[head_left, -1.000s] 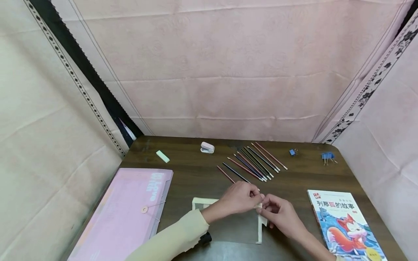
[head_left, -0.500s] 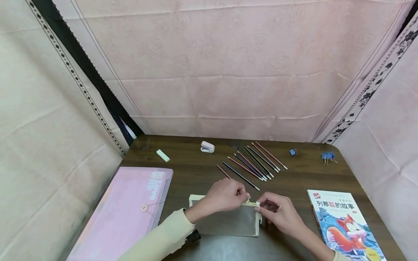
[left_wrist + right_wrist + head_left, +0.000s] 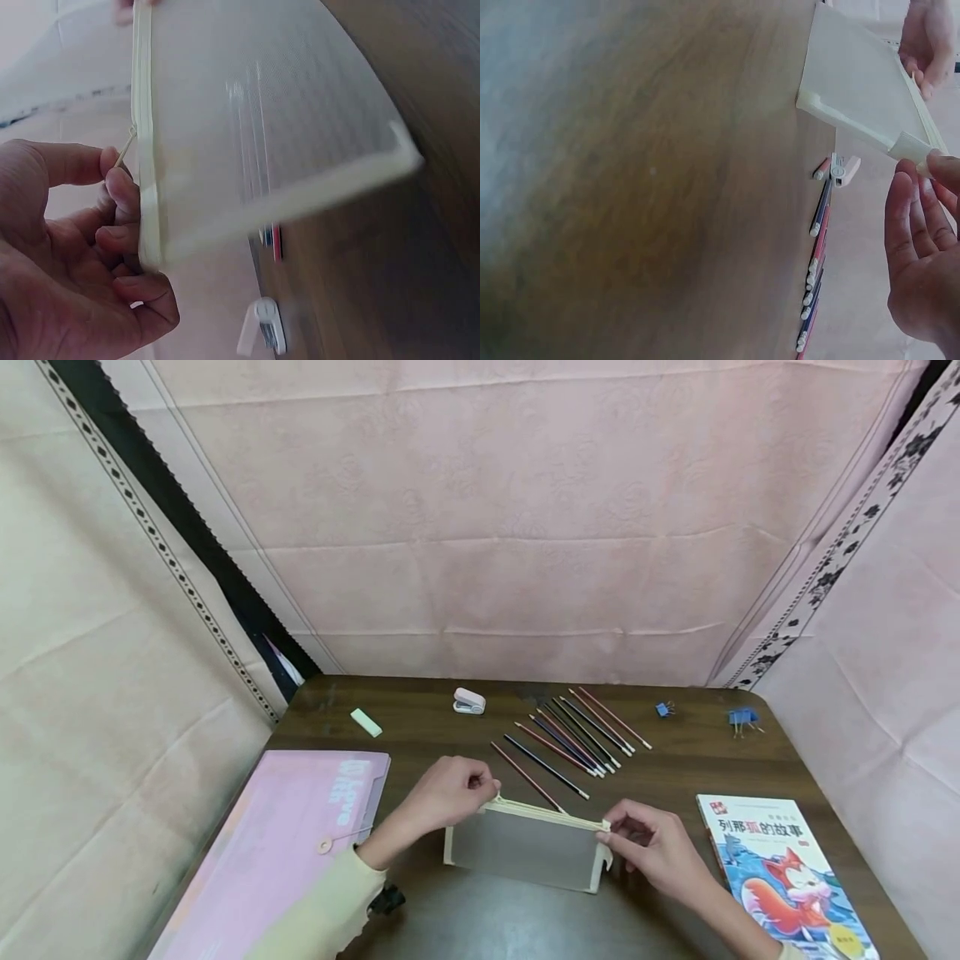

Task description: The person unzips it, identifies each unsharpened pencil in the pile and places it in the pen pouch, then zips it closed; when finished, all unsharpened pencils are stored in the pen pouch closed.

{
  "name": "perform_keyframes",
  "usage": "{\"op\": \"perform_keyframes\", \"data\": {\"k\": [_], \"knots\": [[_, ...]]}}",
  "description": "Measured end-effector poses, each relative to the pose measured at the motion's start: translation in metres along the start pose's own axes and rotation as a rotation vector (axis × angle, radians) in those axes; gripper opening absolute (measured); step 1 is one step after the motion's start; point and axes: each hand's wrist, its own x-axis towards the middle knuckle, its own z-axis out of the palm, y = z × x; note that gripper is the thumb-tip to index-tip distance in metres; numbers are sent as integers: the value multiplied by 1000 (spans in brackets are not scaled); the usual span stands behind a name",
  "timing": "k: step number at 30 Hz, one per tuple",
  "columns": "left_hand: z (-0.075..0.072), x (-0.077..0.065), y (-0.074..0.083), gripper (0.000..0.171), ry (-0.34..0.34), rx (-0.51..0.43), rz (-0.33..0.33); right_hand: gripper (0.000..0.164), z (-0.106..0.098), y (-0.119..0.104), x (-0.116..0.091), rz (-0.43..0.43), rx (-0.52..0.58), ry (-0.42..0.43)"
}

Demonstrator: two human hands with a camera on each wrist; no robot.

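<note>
A translucent mesh zipper pouch [image 3: 525, 852] with cream edging is held up off the table between both hands, its zipper along the top. Near the zipper's left end, my left hand [image 3: 450, 789] pinches the small zipper pull [image 3: 126, 146] between thumb and forefinger. Its other fingers curl beside the zipper [image 3: 146, 172] in the left wrist view. At the pouch's right top corner, my right hand [image 3: 648, 843] pinches the edge by a fabric tab [image 3: 913, 147]. Through the mesh, no contents can be made out.
Several pencils [image 3: 573, 735] lie slanted behind the pouch. Farther back are a stapler [image 3: 469, 701], an eraser [image 3: 366, 722] and blue binder clips [image 3: 742, 717]. A pink folder [image 3: 277, 843] lies at left, a picture book [image 3: 787, 868] at right.
My left hand has slid the zipper pull leftward along the top edge from near the right corner. The pouch's upper edge now shows stretched straight between both hands. My right hand keeps its corner.
</note>
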Motion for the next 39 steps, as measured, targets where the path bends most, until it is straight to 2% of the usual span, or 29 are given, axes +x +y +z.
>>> {"op": "perform_keyframes", "data": {"k": [5,12,18,23,26,33,39], "knots": [[-12,-7,-15,28,19,-16,-27,10,-2,0,0,30,-8,-4],[-20,-14,-25,26,54,-14,-46,10,-1,-3,0,75,-14,-37],[-27,-15,-34,24,74,-14,-62,9,1,-3,-1,60,-25,-51],[-38,-18,-47,24,41,-78,-106,9,1,-2,-3,44,-25,-39],[-42,-18,-52,24,43,-80,-122,9,4,-3,-3,36,-20,-51],[-44,-15,-60,25,181,-31,-163,9,17,5,2,5,14,-54],[-40,-10,-59,31,248,-140,-195,16,25,17,0,104,127,-23]]}}
